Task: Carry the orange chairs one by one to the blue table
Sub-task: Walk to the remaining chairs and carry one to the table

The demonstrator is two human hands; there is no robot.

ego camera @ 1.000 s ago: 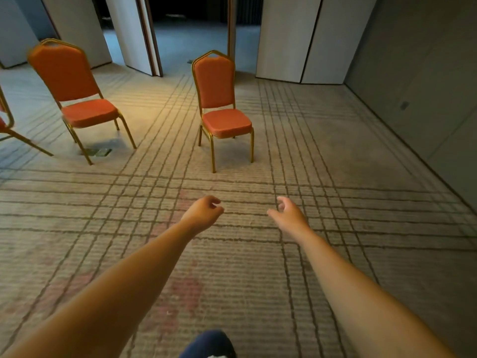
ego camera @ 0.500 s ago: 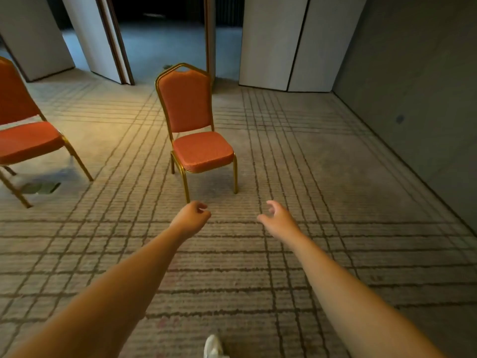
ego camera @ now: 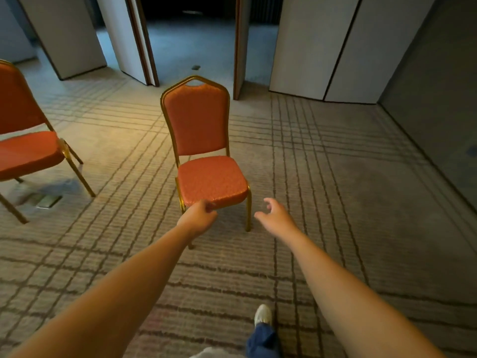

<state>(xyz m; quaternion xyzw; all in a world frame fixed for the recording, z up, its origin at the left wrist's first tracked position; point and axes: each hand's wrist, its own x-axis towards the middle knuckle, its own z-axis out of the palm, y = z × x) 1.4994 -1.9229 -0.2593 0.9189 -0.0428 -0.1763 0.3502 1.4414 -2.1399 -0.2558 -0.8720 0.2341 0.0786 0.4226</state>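
Observation:
An orange chair [ego camera: 206, 161] with a gold metal frame stands on the carpet straight ahead, its seat facing me. My left hand [ego camera: 198, 218] reaches out at the seat's front left corner, fingers loosely curled, holding nothing. My right hand [ego camera: 276, 215] is stretched forward just right of the seat's front right leg, fingers apart and empty. A second orange chair [ego camera: 25, 148] stands at the left edge, partly cut off. The blue table is not in view.
Patterned carpet covers the floor. A metal floor box [ego camera: 47, 201] lies under the left chair. White partition panels [ego camera: 320, 45] and a dark doorway [ego camera: 191, 34] are behind the chairs. A grey wall [ego camera: 438, 94] runs along the right. My foot [ego camera: 262, 316] shows at the bottom.
I have walked closer to the middle chair, which now looms larger and sits right at my hands. Both hands stay stretched forward. The left chair has slid toward the frame's edge.

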